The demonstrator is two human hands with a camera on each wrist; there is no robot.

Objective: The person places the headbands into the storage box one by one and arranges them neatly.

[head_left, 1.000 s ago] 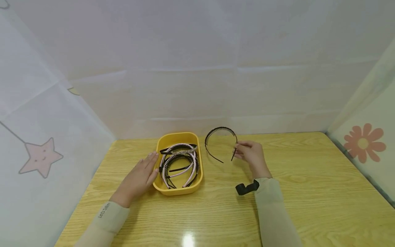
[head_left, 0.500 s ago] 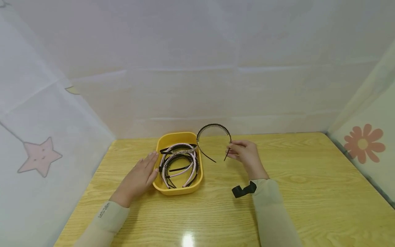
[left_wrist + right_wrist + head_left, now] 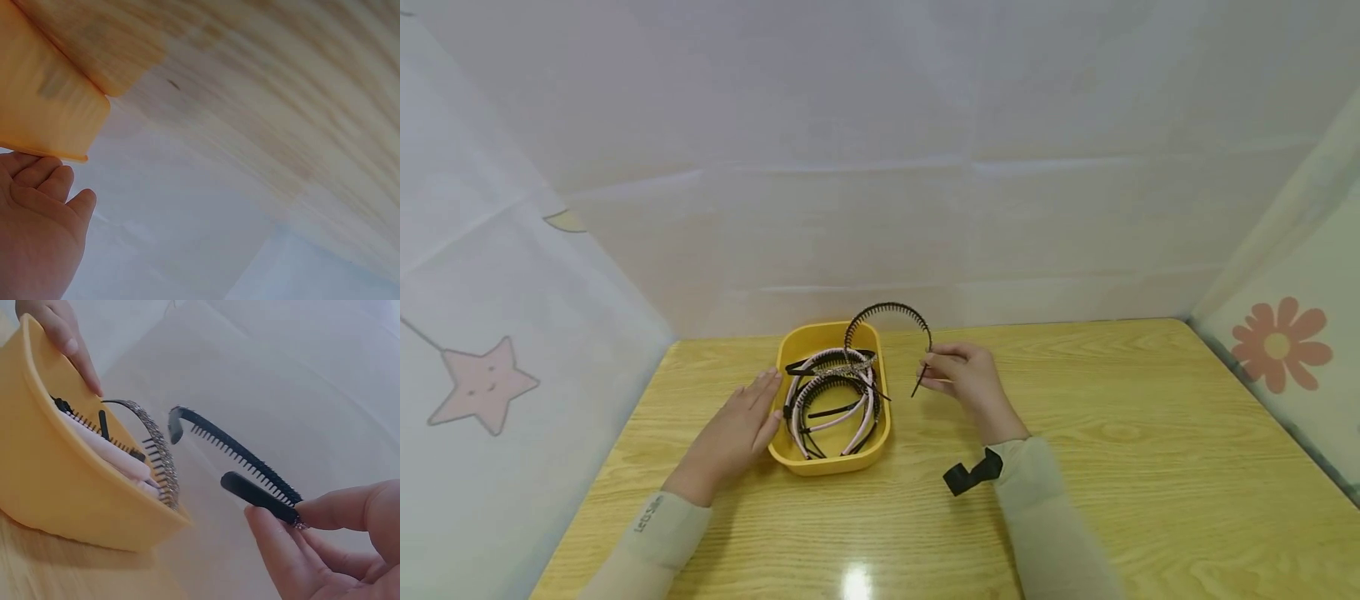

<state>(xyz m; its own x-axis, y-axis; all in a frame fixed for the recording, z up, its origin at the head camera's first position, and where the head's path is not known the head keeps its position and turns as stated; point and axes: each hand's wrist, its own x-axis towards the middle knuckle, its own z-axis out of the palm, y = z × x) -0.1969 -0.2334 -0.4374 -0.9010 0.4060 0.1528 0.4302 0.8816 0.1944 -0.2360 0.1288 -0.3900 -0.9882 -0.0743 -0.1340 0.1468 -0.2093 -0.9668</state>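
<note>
My right hand [image 3: 970, 383] pinches one arm of a black toothed headband [image 3: 889, 306] between thumb and fingers. The headband is held up, its far side in front of the right part of a yellow bin [image 3: 831, 468]. Inside the bin lie several headbands: a pink one [image 3: 857, 439], black toothed ones and a glittery one [image 3: 844, 368]. My left hand [image 3: 730, 437] rests with straight fingers against the bin's left rim. In the right wrist view the toothed headband [image 3: 240, 456] hangs beside the bin [image 3: 94, 500], apart from its contents. The left wrist view shows fingertips at the bin's rim [image 3: 56, 154].
A wood-grain table [image 3: 1120, 433] carries the bin. White sheeting [image 3: 925, 208] stands behind and at both sides, printed with a star [image 3: 484, 383] and a flower [image 3: 1281, 346]. A black strap [image 3: 972, 475] hangs from the right cuff.
My right hand has moved left with the black headband, from beside the bin to where the band overlaps it in view. The left hand has stayed on the rim.
</note>
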